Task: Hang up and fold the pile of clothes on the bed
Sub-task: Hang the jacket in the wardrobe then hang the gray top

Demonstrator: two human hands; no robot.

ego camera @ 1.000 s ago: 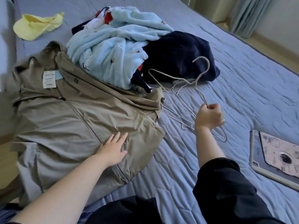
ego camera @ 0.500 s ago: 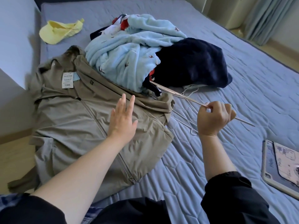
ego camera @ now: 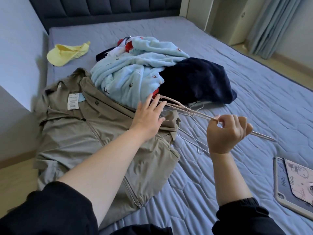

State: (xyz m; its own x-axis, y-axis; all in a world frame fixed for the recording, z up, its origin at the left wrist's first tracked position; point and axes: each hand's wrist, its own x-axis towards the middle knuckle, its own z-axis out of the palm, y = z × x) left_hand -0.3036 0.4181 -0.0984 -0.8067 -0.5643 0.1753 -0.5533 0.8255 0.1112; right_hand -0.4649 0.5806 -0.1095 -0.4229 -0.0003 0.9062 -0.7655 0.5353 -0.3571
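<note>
My right hand (ego camera: 227,133) grips thin pale wire hanger (ego camera: 199,114), left hand (ego camera: 149,116) open over flat olive zip jacket (ego camera: 81,133); nothing hung yet, crumpled clothes pile (ego camera: 135,72) unfolded

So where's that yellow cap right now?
In the head view, the yellow cap lies far left on the bed, beside the wall, beyond the khaki jacket.
</note>
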